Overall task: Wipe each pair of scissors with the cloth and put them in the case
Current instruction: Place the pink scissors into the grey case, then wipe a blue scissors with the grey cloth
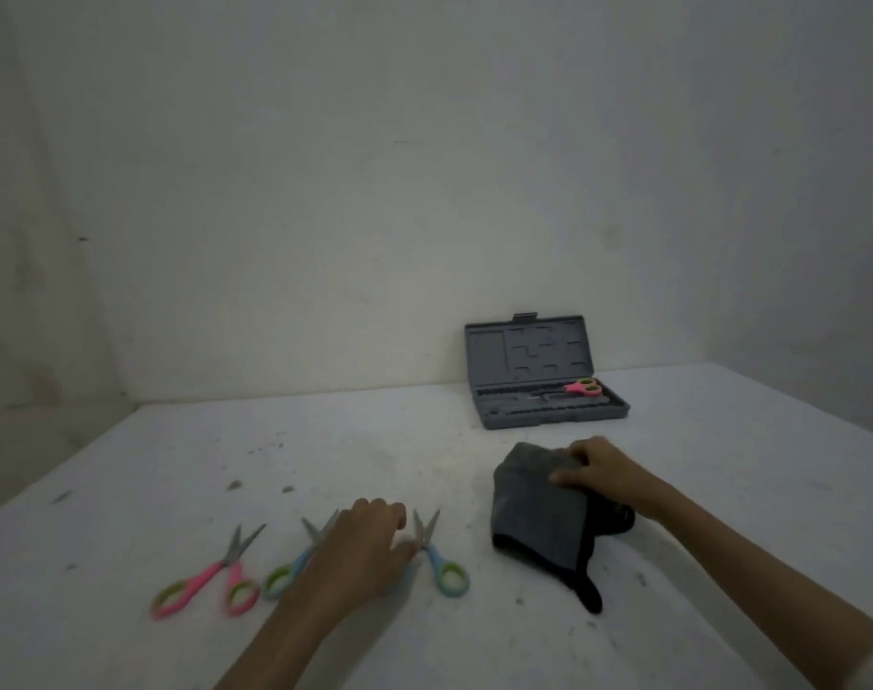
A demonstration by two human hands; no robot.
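My left hand (365,545) lies palm down on the table between two pairs of blue scissors. Its thumb tip touches the right blue scissors (442,565) near the pivot, and it covers part of the left blue scissors (287,572). Whether it grips either pair is hidden. Pink scissors (210,580) lie further left, blades apart. My right hand (599,473) grips the top of a dark grey cloth (539,510), which droops onto the table. The grey case (549,408) stands open by the wall with another pair of pink scissors (581,388) in its tray.
The white table (225,455) is speckled with dark marks and meets the wall at the back. Its left edge runs diagonally from the back corner toward me. A black band or strap (621,520) lies under my right wrist.
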